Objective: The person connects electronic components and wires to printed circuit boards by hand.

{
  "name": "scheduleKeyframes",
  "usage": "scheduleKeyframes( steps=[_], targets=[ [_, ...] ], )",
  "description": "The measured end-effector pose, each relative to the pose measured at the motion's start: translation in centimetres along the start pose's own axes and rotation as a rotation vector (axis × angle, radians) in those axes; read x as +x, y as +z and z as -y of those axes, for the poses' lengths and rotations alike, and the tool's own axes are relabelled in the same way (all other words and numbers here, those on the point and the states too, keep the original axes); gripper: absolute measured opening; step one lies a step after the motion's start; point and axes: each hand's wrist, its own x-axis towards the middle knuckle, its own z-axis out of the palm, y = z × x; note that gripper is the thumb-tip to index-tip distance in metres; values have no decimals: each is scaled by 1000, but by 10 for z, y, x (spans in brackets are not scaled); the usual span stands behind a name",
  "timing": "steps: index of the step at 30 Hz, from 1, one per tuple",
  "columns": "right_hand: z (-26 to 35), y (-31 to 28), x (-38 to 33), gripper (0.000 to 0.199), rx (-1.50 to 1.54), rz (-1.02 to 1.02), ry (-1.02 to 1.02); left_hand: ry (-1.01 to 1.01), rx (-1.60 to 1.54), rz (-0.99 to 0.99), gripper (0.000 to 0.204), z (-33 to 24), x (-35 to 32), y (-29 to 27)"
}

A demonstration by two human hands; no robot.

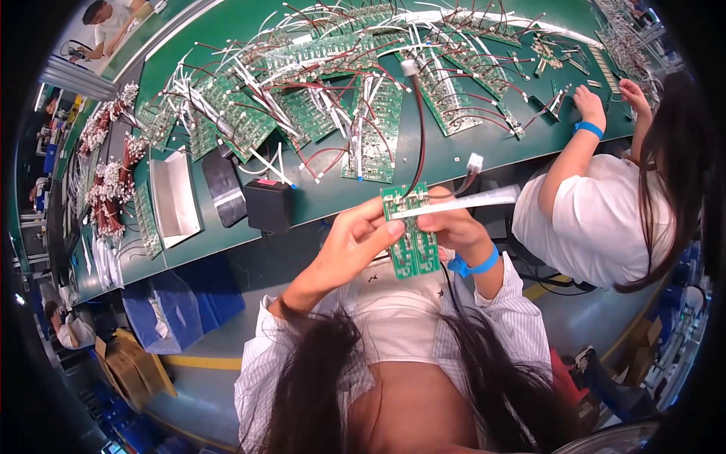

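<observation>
- Your left hand (pixel 349 240) pinches the green circuit board (pixel 413 231) by its left edge, holding it upright above your lap, just off the counter (pixel 446 151).
- Your right hand (pixel 452 225) closes on the board's right side and a white strip (pixel 463 203), steadying both.
- A black box (pixel 269 204) with a small red label sits at the counter's edge.

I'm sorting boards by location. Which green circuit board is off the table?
The green circuit board gripped between the left hand and right hand; all the others lie on the green table.

A single head-worn fisheye view looks steeply down, close over the hands (pixel 408 231), onto the green workbench (pixel 469 155).
</observation>
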Motion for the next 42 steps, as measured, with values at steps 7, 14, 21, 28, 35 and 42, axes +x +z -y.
scheduleKeyframes(
  steps=[7, 14, 21, 28, 35, 42],
  targets=[
    [14, 24, 1, 18, -715, -372, -138, 194, 197, -314, 26, 20, 8, -8],
    [-1, 15, 8, 18, -902, -534, -359, 439, 680, -409, 22, 40, 21, -20],
    [2, 17, 11, 18, -1220, -596, -405, 519, 921, -481, 24, 41, 26, -17],
    [3, 11, 16, 20, -1245, -552, -539, 634, 927, -404, 30, 42, 34, -17],
    [-3, 14, 18, 23, -1410, -615, -582, 570, 945, -508, 28, 46, 33, -16],
    [-7, 16, 20, 24, -1427, -670, -630, 611, 985, -588, 24, 46, 34, -14]
  ],
)
